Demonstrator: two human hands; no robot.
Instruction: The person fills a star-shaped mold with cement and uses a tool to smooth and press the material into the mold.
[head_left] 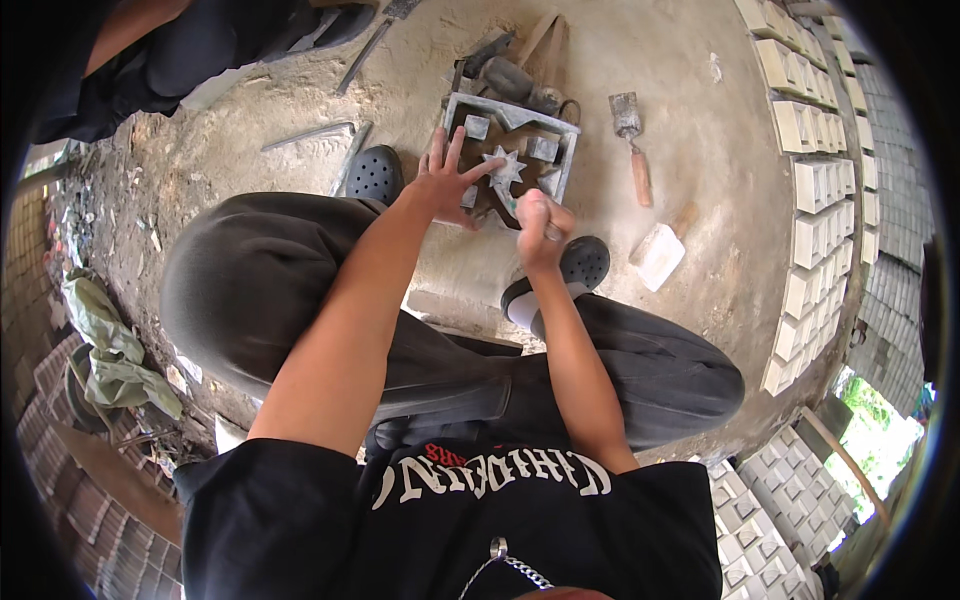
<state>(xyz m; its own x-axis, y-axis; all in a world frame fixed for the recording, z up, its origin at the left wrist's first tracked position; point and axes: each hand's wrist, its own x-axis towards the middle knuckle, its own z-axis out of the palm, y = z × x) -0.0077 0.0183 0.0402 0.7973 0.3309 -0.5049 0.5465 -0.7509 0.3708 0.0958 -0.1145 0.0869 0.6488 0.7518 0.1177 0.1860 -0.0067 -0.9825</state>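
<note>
A square grey mould frame [568, 150] lies on the ground in front of me, with small blocks in its corners and an eight-pointed star [507, 172] in the middle. My left hand [447, 185] rests over its left side. The fingers are spread, one reaching toward the star and others over the left rim. At the near right corner, my right hand [545, 228] is closed in a fist. A thin strip appears just beyond this fist, but what the fingers grip is hidden.
Dark tools with a mallet-like head [507, 78] lie against the mould's far side. Right of it are a wooden-handled trowel [626, 116] and a white-bladed scraper [659, 258]. Pale cast blocks [822, 185] line the right side. Another person [190, 50] sits at far left.
</note>
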